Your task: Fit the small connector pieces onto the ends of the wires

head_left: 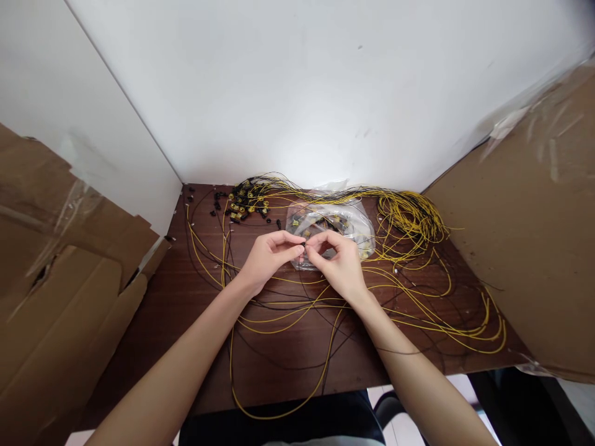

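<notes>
A: How far along is the work looking?

B: I'm judging it to be partway. A heap of black-and-yellow ends (249, 199) is lying at the back left of the brown table (279, 350), with wires running into it. Similar ends are showing through a clear plastic bag (365, 224) just behind the hands. Which of these are finished, I'm not able to tell.

A: And what seems to be left?

B: One small black piece (304, 244) is apparently being worked on, so that one is looking unfinished. A few loose black bits (217, 202) are sitting beside the heap (spares, perhaps, or parts awaiting use). A coil of yellow and black wire (411, 217) is resting at the back right.

A: What are the hands doing?

B: They are meeting above the bag's near edge. The left hand (274, 255) is pinching the black piece, thumb against fingertip, almost closed. The right hand (338, 263) is pinching the same piece from the other side, its thumb and forefinger rounding into a ring. Exactly which part each is gripping, the fingertips are hiding.
</notes>
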`<state>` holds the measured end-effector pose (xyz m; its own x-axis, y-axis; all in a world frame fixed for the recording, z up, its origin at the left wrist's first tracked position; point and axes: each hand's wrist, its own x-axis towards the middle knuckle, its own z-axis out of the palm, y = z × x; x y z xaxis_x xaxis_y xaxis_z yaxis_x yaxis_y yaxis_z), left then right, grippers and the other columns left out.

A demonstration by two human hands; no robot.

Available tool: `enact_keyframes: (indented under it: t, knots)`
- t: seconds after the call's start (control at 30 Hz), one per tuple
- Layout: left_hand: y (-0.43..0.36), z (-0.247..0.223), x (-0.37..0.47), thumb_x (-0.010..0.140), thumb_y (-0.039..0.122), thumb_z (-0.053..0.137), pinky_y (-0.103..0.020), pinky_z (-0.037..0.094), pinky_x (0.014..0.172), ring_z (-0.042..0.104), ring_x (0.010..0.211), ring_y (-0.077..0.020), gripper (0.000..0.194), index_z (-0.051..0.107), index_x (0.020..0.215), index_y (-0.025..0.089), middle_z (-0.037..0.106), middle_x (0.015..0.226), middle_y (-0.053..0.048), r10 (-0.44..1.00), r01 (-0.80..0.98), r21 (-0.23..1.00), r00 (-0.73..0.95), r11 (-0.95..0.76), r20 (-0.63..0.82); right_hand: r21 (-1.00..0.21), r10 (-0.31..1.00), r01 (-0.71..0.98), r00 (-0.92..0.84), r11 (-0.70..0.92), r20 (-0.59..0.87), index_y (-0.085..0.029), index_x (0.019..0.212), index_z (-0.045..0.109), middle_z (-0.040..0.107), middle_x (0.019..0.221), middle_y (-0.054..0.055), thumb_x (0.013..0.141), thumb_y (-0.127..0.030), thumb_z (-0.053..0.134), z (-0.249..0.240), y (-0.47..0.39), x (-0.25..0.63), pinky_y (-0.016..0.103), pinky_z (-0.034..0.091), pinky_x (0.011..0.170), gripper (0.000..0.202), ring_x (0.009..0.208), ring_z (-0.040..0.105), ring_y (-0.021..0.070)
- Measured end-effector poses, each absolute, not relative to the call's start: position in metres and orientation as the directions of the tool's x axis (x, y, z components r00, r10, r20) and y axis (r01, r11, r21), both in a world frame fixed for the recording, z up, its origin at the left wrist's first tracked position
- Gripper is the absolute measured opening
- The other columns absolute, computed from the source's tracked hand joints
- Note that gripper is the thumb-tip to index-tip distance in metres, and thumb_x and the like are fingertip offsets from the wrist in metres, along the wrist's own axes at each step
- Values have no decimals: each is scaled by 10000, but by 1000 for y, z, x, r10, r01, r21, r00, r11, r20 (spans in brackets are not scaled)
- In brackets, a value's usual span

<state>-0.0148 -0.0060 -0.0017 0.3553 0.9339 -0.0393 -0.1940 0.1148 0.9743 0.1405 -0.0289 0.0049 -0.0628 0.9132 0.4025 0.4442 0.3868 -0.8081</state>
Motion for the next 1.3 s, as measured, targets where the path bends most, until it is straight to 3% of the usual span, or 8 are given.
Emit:
enact_keyframes:
  t: [0.23,0.53,0.63,0.8,0.93,1.1,1.3]
  knots:
    - [-6,-1,-16,625,191,741,-269,477,666,600,632,-126,163,696,767,125,672,685,-27,954,-161,985,300,60,-9,-668,858,560,-175,490,482,-187,764,581,594,739,24,820,-174,514,9,-31,142,273,441,664,88,700,544,143]
    - [-6,0,-15,612,176,746,-254,469,632,589,619,-115,141,708,740,132,667,690,-18,961,-188,982,275,30,23,-687,849,515,-190,513,492,-178,766,574,584,741,20,842,-181,527,6,-30,143,269,430,679,89,710,535,136]
    - [-7,1,-15,620,182,746,-258,474,642,593,626,-118,160,706,766,130,671,702,-23,959,-212,976,282,56,6,-723,869,496,-155,481,470,-186,789,586,598,755,19,837,-207,542,5,-29,143,278,445,685,68,708,544,138]
    - [-8,2,-15,646,200,738,-277,484,687,600,640,-120,201,696,828,127,678,722,-34,951,-231,968,307,100,-25,-884,926,277,-63,376,373,-192,854,590,626,786,17,794,-247,607,3,-26,141,273,487,681,83,705,579,133]
    - [-6,1,-15,666,208,721,-297,496,696,606,657,-128,216,690,867,135,681,771,-44,956,-256,961,291,109,-31,-929,946,183,-22,320,322,-199,886,586,637,813,18,767,-255,633,4,-24,143,282,502,714,140,755,605,141]
    - [-4,-1,-15,674,223,708,-307,513,683,608,681,-138,211,692,865,135,679,780,-52,962,-272,953,267,130,-55,-879,931,356,62,317,361,-188,885,598,646,839,30,796,-230,556,5,-22,150,273,485,671,106,732,597,142]
    - [-3,-3,-16,695,224,691,-284,511,691,596,676,-119,183,690,858,141,668,780,-40,962,-291,947,267,135,-55,-697,932,638,-99,328,348,-168,759,610,620,752,17,695,-71,486,7,-21,159,250,401,560,169,587,505,120]
